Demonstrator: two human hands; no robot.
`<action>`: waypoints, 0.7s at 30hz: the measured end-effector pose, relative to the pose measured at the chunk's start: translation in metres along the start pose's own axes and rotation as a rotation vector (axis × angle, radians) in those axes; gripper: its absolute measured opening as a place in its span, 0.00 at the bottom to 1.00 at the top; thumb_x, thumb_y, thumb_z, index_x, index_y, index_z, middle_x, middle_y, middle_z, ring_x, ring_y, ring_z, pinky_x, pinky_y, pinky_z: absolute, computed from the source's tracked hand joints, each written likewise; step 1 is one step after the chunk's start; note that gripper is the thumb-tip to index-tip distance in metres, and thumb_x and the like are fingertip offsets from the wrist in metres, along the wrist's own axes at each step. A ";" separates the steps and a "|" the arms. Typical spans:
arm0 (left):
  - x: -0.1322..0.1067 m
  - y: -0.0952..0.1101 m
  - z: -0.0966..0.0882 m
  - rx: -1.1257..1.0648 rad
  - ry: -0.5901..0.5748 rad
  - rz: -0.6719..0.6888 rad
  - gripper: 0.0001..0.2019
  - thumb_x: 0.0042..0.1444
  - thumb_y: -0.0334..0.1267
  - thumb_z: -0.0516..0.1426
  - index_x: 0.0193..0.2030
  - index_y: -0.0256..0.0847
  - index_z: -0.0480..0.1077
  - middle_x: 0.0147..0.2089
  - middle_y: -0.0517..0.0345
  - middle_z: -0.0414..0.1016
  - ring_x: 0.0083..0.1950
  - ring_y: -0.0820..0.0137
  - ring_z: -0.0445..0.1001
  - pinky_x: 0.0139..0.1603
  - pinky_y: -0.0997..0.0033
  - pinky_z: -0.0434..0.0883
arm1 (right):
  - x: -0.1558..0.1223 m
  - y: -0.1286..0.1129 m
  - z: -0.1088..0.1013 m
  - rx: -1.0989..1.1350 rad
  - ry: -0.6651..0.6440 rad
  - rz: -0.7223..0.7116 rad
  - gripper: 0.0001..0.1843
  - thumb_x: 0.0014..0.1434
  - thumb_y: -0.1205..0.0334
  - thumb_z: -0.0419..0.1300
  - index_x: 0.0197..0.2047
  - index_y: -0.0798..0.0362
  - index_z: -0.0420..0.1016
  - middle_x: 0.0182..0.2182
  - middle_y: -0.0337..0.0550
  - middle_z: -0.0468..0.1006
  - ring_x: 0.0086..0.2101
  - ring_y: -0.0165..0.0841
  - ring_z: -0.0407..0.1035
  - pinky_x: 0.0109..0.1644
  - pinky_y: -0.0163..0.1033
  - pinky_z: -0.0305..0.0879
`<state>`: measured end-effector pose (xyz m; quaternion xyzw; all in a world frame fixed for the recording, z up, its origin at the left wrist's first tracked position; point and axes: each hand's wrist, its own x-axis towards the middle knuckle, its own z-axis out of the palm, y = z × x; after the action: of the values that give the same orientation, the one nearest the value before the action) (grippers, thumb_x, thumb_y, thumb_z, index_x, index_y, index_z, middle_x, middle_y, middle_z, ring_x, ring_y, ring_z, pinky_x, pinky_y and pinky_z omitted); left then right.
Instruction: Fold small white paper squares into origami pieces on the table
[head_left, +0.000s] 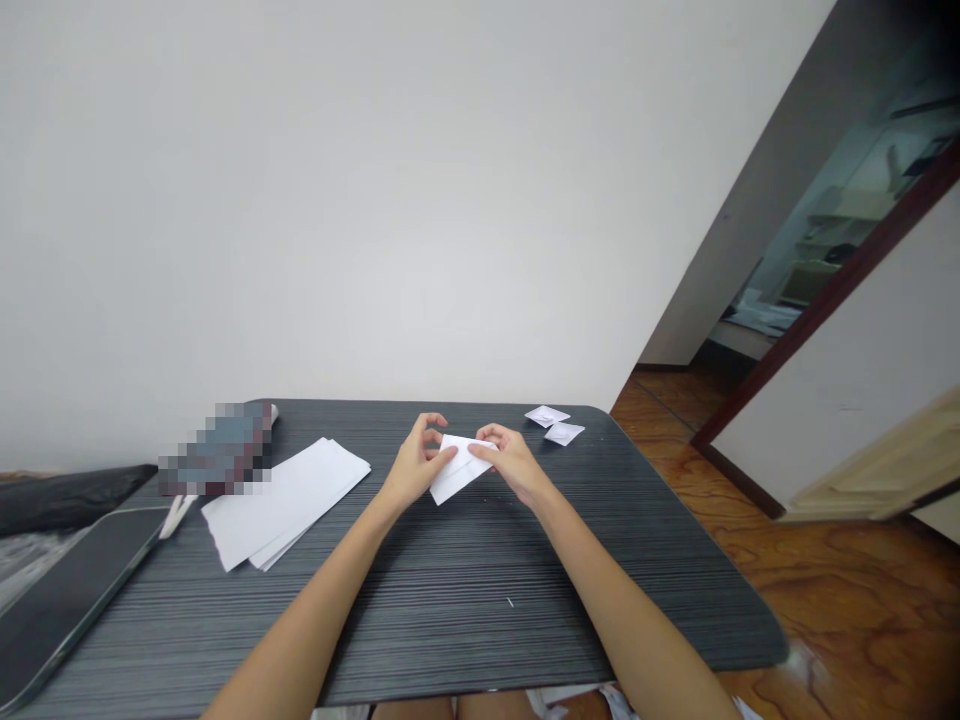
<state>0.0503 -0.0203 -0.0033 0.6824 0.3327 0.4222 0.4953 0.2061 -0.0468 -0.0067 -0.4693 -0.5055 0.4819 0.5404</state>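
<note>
A folded piece of white paper (456, 482) is held between both hands above the middle of the dark table. My left hand (417, 462) pinches its left upper side, thumb on top and the other fingers curled behind. On the right side my right hand (512, 462) grips it the same way, with the thumb pressed on the near face. Crease lines cross the paper. To the left lies a short stack of white sheets (289, 500). Two small folded paper pieces (547, 416) rest near the far right corner of the table.
The dark ridged table (465, 620) stands against a white wall (420, 200). At its left are a blurred-out dark object (225, 445), a white cord-like item (177, 516) and a dark flat panel (82, 590). A tiny white scrap (510, 602) lies near the front edge.
</note>
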 end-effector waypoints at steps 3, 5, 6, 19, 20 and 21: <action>-0.003 -0.003 0.005 0.144 -0.032 0.124 0.13 0.45 0.39 0.56 0.38 0.39 0.62 0.39 0.57 0.62 0.29 0.77 0.68 0.25 0.78 0.65 | 0.000 -0.001 0.001 0.027 0.067 0.014 0.13 0.40 0.59 0.62 0.27 0.56 0.64 0.18 0.32 0.65 0.16 0.21 0.56 0.18 0.28 0.49; -0.003 -0.007 0.008 0.170 -0.035 0.147 0.12 0.45 0.40 0.57 0.36 0.38 0.64 0.40 0.56 0.62 0.32 0.75 0.68 0.28 0.76 0.66 | -0.001 -0.003 0.003 0.091 0.058 -0.007 0.13 0.40 0.59 0.62 0.28 0.56 0.66 0.19 0.32 0.66 0.16 0.21 0.56 0.19 0.29 0.51; -0.002 -0.008 0.009 0.154 -0.020 0.137 0.12 0.44 0.40 0.57 0.35 0.38 0.64 0.39 0.56 0.62 0.32 0.74 0.68 0.29 0.75 0.67 | -0.001 -0.005 0.004 0.137 0.035 -0.025 0.13 0.40 0.59 0.62 0.30 0.55 0.67 0.20 0.33 0.67 0.17 0.21 0.57 0.20 0.30 0.53; -0.002 -0.001 0.012 -0.110 -0.066 -0.013 0.19 0.39 0.38 0.61 0.36 0.37 0.58 0.33 0.59 0.66 0.32 0.74 0.70 0.32 0.73 0.68 | -0.001 -0.002 0.003 0.238 -0.127 -0.135 0.21 0.43 0.63 0.63 0.43 0.53 0.69 0.34 0.42 0.74 0.35 0.31 0.67 0.39 0.36 0.62; -0.002 -0.001 0.013 -0.113 -0.062 -0.025 0.19 0.39 0.38 0.61 0.36 0.37 0.57 0.32 0.60 0.66 0.31 0.74 0.70 0.32 0.73 0.68 | 0.000 -0.001 0.002 0.232 -0.134 -0.138 0.21 0.43 0.63 0.63 0.43 0.53 0.69 0.34 0.42 0.74 0.35 0.32 0.67 0.39 0.37 0.62; -0.003 0.000 0.014 -0.119 -0.058 -0.032 0.19 0.40 0.38 0.61 0.36 0.37 0.57 0.31 0.60 0.66 0.31 0.74 0.70 0.32 0.73 0.68 | 0.000 -0.001 0.002 0.231 -0.141 -0.143 0.22 0.43 0.64 0.63 0.44 0.53 0.69 0.34 0.42 0.74 0.36 0.32 0.67 0.40 0.37 0.62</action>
<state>0.0614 -0.0280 -0.0064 0.6584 0.3033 0.4134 0.5510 0.2041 -0.0467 -0.0058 -0.3319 -0.5157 0.5290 0.5866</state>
